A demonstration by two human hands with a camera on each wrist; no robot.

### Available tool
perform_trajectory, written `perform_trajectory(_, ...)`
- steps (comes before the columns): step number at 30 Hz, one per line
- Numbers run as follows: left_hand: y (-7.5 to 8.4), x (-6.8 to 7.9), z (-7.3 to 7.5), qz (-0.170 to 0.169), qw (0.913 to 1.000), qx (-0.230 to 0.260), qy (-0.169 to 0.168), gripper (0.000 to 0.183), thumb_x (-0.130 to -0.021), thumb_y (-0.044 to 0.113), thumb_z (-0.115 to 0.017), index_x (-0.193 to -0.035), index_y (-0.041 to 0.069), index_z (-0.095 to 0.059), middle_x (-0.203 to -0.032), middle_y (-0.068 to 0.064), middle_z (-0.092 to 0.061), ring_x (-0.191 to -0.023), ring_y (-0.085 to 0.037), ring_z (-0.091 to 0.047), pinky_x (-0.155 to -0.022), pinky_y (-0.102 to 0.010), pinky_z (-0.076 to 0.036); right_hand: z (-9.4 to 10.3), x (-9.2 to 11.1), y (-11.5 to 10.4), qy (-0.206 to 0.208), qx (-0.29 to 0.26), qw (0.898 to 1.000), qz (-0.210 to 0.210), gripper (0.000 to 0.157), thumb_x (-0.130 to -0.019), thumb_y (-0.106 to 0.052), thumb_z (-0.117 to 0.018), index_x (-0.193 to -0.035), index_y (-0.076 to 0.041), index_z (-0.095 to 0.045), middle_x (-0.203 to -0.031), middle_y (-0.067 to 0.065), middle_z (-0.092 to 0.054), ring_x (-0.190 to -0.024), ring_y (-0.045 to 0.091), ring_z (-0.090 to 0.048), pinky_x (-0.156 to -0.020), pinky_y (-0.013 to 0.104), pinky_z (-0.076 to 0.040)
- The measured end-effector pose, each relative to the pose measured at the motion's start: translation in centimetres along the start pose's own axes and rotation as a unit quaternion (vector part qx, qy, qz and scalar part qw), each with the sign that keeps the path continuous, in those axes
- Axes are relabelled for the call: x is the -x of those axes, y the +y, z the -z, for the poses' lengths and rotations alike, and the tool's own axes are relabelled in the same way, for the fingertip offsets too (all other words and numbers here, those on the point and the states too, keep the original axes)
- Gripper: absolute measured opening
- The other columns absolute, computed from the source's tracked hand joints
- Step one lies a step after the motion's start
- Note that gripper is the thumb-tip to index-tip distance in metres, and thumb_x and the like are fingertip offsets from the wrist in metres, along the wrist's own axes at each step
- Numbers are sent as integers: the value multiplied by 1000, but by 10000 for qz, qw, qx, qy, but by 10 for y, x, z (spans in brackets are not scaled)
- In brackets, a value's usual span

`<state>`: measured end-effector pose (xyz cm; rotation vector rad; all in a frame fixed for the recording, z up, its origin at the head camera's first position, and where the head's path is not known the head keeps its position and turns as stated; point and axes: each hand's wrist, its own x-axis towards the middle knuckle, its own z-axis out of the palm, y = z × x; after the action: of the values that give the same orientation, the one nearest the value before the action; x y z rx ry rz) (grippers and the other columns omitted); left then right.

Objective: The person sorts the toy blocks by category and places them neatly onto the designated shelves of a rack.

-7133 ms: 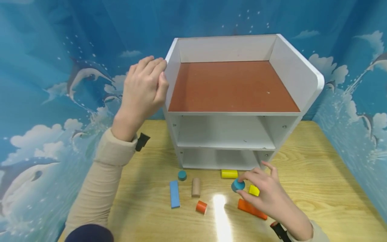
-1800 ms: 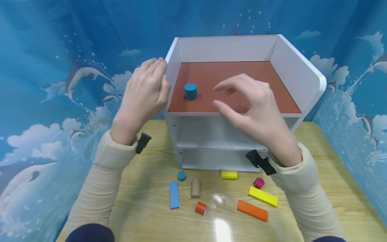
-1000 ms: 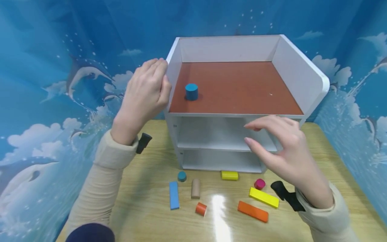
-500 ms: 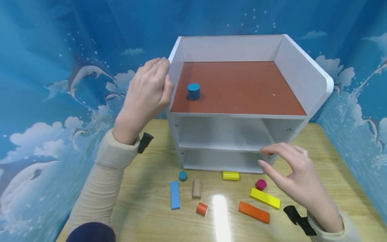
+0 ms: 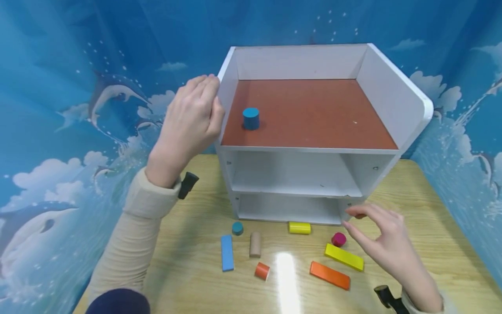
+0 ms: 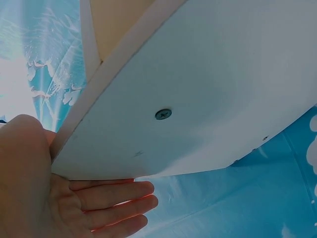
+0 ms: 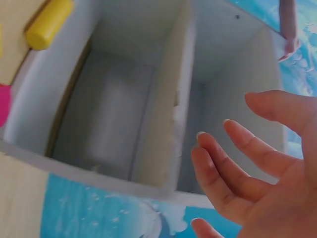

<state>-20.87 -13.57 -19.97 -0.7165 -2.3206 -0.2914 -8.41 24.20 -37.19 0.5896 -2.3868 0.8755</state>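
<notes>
In the head view my left hand (image 5: 192, 113) holds the upper left side panel of a small white shelf unit (image 5: 310, 150). The left wrist view shows the panel's corner (image 6: 74, 163) between thumb and fingers, the thumb partly hidden behind it. My right hand (image 5: 386, 240) is over the table by the shelf's lower right, thumb and index finger apart, with nothing between them. Nearest to it are a magenta cylinder (image 5: 339, 239) and a yellow flat block (image 5: 344, 257). A blue cylinder (image 5: 251, 118) stands upright on the shelf's brown top, at the left.
On the wooden table (image 5: 188, 279) lie a yellow cylinder (image 5: 299, 228), a teal cylinder (image 5: 237, 228), a tan block (image 5: 255, 244), a blue flat block (image 5: 227, 253), an orange cylinder (image 5: 262, 271) and an orange flat block (image 5: 330, 275). A blue dolphin-print curtain (image 5: 117, 39) surrounds the table.
The blue cylinder, earlier in my right hand over the table, now stands on the shelf's top. My right hand has since drawn back down and right. The left hand has stayed at the panel.
</notes>
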Motion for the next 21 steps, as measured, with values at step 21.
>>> perform_trajectory(21, -1, 0, -1, 51, 10000, 59, -14, 50, -103, 21, -30, -140, -6, -51, -141, -24, -52, -134, -37, -45, -113, -49, -35, -36, 39, 53, -1140, 528, 9840, -1261, 24, -77, -13, -82, -98, -10, -72, -92, 5, -71, -81, 23, -61, -72, 41, -21)
